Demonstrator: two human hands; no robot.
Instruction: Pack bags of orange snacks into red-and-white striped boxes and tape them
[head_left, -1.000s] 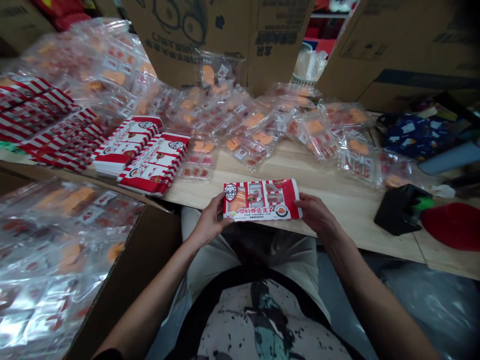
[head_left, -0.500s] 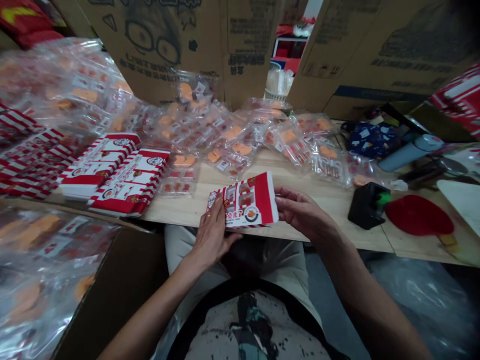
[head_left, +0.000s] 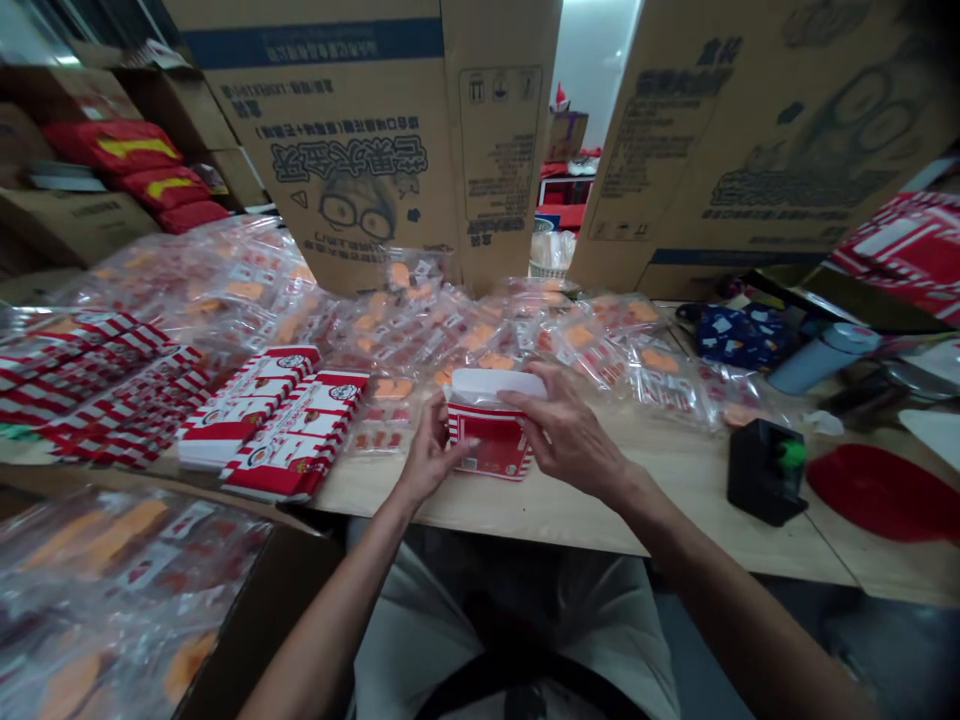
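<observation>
A small red-and-white printed carton point(head_left: 491, 440) stands upright between my hands over the table's front part, its white flap raised at the top. My left hand point(head_left: 433, 452) grips its left side, the thumb across the red face. On the other side my right hand point(head_left: 566, 425) holds the right edge, fingers at the base of the flap. Something clear shows just inside the opening; I cannot make it out. Behind the carton lie clear plastic packets point(head_left: 480, 340) with orange pieces and small red items. Flat red-and-white cartons point(head_left: 296, 435) lie stacked to the left.
More striped cartons point(head_left: 127, 390) are piled farther left. An open box point(head_left: 277, 560) of packets stands at lower left. On the right are a black tape dispenser point(head_left: 765, 470), a red paddle-shaped thing point(head_left: 885, 490) and a grey-blue bottle point(head_left: 825, 357). Tall cardboard boxes point(head_left: 375, 150) wall the back.
The carton has been turned from lying tilted with its windowed face showing to upright with the flap raised. My right hand has moved left onto it. The head view has tipped up.
</observation>
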